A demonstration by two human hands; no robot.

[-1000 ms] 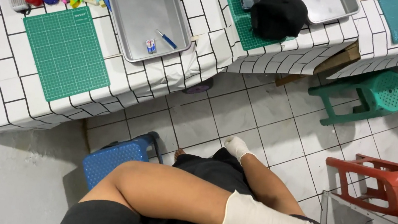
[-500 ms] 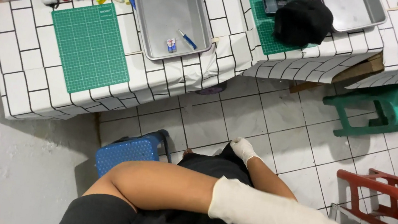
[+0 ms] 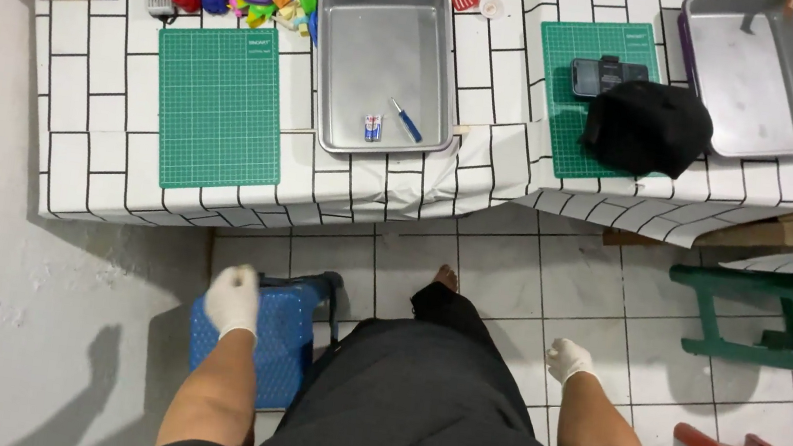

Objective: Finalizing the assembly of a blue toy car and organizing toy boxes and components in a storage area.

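Left hand (image 3: 233, 300) has dropped onto the blue stool (image 3: 276, 339), gloved grip loosely curled on its top. Right hand (image 3: 569, 360) now hangs free, holding nothing. View has lifted: surface (image 3: 108, 107) ahead shows green mat (image 3: 218, 107), metal tray (image 3: 386, 65).

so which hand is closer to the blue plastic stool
Left. The left hand, in a white glove, is at the blue stool's left edge, over or touching it. The right hand, also gloved, hangs on the far side of the person's legs, well apart from it.
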